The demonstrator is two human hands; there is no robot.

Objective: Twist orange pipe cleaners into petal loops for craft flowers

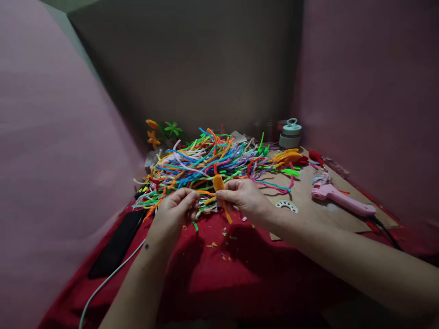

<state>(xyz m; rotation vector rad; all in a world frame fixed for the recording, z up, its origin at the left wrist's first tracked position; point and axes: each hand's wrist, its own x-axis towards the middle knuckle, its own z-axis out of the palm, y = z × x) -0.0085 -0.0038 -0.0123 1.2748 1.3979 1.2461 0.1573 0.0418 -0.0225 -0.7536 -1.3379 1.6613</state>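
Between the thumb and fingers of my right hand [245, 197] is an orange pipe cleaner petal [218, 183]. Its rounded, fuzzy end points up, and a tail hangs below my fingers. My left hand [177, 209] is closed in a pinch a little to the left. A thin orange strand [206, 193] runs between the two hands, and its left end meets my left fingertips. Right behind both hands lies a big tangled heap of pipe cleaners [192, 167] in many colours.
A pink glue gun [343, 199] lies on a cardboard sheet [308, 219] at right, near finished orange petals [286, 156] and a white toothed ring [287, 205]. A black phone [116, 244] and white cable [113, 275] are at left. Fuzzy scraps dot the red cloth [212, 274].
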